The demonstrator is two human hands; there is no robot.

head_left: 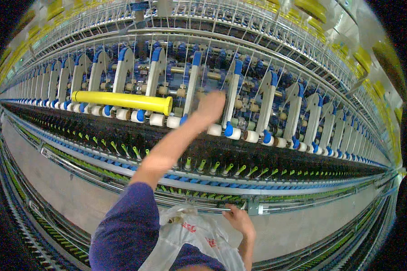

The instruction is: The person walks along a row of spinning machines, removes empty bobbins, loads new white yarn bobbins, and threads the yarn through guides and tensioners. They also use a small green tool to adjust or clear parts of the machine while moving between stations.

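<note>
My left hand (211,106) reaches up among the white and blue drafting arms (233,86) of a long spinning frame. It is smeared by motion and its fingers are hidden, so what it touches cannot be made out. To its left a long yellow tube (122,101) lies across the white rollers (156,119), apart from the hand. Lower down, my right hand (239,220) is beside the metal rail (203,208) at the frame's front. Its fingers are partly stretched out, and no held thing shows in them.
Rows of green spindle tips (217,167) stand below the rollers, above a blue-edged rail (203,181). Thin strands run down from the upper bars, with yellow bobbins (312,9) overhead. A white apron (187,230) hangs at my front. Another machine row (45,235) stands at the lower left.
</note>
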